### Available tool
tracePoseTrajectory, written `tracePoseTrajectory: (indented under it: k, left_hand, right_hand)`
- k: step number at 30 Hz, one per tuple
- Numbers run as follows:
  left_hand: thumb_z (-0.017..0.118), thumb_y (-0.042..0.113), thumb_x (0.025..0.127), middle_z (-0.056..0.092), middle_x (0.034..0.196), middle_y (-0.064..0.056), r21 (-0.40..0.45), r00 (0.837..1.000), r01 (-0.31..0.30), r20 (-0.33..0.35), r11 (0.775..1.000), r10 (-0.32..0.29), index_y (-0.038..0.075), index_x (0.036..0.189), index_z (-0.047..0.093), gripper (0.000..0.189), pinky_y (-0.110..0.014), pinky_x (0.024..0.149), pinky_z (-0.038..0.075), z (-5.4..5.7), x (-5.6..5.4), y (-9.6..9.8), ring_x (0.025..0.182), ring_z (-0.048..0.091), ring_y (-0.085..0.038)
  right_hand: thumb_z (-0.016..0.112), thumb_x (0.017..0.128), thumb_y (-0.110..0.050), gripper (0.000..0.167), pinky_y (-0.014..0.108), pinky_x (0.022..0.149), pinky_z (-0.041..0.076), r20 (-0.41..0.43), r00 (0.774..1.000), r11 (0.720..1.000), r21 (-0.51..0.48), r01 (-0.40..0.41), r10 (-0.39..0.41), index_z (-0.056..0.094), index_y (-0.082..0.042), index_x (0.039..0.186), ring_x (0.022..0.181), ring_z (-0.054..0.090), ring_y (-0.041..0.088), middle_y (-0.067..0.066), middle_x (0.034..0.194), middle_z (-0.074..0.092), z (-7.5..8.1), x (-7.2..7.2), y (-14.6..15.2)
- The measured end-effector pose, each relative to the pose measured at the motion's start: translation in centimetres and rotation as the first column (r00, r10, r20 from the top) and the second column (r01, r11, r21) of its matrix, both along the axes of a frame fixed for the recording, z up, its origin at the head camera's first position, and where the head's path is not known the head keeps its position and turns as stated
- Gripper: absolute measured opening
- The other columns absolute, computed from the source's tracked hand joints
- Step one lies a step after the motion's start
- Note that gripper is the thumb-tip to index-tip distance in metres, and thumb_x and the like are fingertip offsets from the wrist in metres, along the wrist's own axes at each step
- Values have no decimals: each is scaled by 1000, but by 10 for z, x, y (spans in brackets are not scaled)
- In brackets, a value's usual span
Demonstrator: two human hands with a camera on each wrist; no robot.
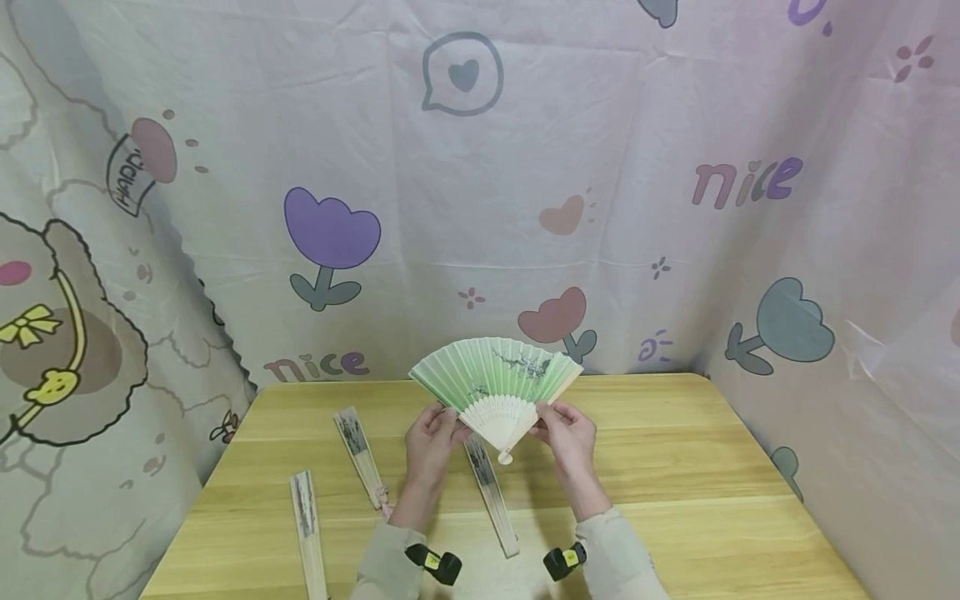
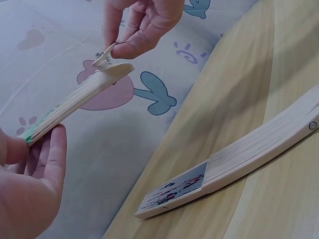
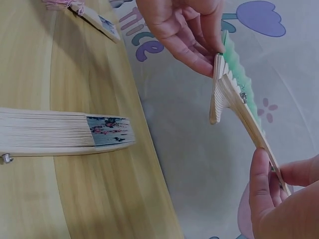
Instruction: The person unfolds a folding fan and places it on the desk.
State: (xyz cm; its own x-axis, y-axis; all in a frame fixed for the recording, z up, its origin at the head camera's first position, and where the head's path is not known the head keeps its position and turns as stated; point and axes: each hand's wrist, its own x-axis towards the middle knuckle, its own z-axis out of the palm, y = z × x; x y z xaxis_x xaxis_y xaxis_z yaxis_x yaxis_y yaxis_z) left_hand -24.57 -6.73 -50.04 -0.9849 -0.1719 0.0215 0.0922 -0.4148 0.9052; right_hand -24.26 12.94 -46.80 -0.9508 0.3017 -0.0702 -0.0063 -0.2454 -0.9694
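Note:
A green folding fan (image 1: 501,375) is spread wide and held up over the table, its pale ribs meeting at a pivot at the bottom. My left hand (image 1: 431,446) pinches its left edge between thumb and fingers. At the opposite edge, my right hand (image 1: 572,442) pinches the outer rib. Dark blossom branches decorate the green part. From the left wrist the fan (image 2: 79,102) appears nearly edge-on. Beneath the hands lies a folded fan (image 1: 491,496) with a dark printed end; the right wrist view shows its stacked ribs (image 3: 45,132) and small metal pivot (image 3: 6,158).
Two more folded fans lie left of my left hand: one (image 1: 360,458) with a pink tassel (image 1: 384,500), another (image 1: 307,533) nearer the front edge. The wooden table (image 1: 675,467) ends against a patterned cloth (image 1: 480,208) at the back and sides.

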Motion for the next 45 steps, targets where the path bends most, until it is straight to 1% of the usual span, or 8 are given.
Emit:
tracePoseTrajectory:
  k: [5,13,19,22,29,36,40,45]
  left_hand:
    - [59,3,106,75,104,-10,-6,1000,-30,-3,1000,30,-14,135,57,33,-40,93,67,0,0,0,86,75,-14]
    - [58,3,106,72,103,-9,33,997,-79,2,996,79,-15,133,55,32,-32,87,68,2,1,2,85,75,-14]
    - [59,4,106,71,95,-4,73,994,-111,13,991,110,-13,129,57,29,-27,81,68,1,-1,4,81,73,-14]
    - [59,5,106,72,94,-3,80,992,-126,6,989,126,-13,129,57,29,-27,80,68,1,-1,5,79,73,-13]
    - [58,6,107,71,100,-7,76,989,-144,-17,987,145,-13,134,54,33,-27,86,68,1,1,5,84,75,-13]
    - [59,4,107,69,100,-15,45,972,-227,-54,973,229,-19,124,55,29,-30,85,68,2,6,10,82,76,-13]
    - [58,1,106,69,100,-19,51,959,-278,-39,959,280,-20,122,55,27,-31,84,68,2,6,16,82,76,-13]
    - [57,-1,106,68,97,-17,71,949,-315,-1,946,316,-19,121,57,23,-31,83,68,2,5,23,80,76,-14]
  right_hand:
    - [70,100,-5,19,22,67,67,-7,1000,999,-30,20,-20,66,12,108,69,69,11,2,78,73,0,-1,1]
    - [69,100,-5,19,21,67,67,-7,998,996,-73,58,-58,64,11,109,67,70,10,0,75,72,-2,-4,2]
    - [70,99,-2,10,24,69,68,-22,997,987,-141,74,-78,64,7,98,67,72,11,1,75,73,-4,-4,1]
    - [70,99,-2,11,24,71,68,-12,996,984,-160,80,-83,64,7,99,68,72,11,2,77,74,-4,-3,1]
    - [69,101,-5,15,24,73,68,1,994,972,-210,108,-111,63,8,105,69,73,10,2,78,75,-3,1,1]
    - [68,102,-5,13,25,72,69,4,990,959,-249,136,-139,61,3,95,68,74,11,3,77,73,-4,3,1]
    - [68,102,-6,14,26,74,69,2,990,954,-265,140,-144,60,3,95,70,74,12,3,81,73,-6,5,2]
    - [67,103,-7,15,26,77,69,9,986,941,-298,160,-164,59,1,93,71,74,12,4,82,73,-8,9,3]
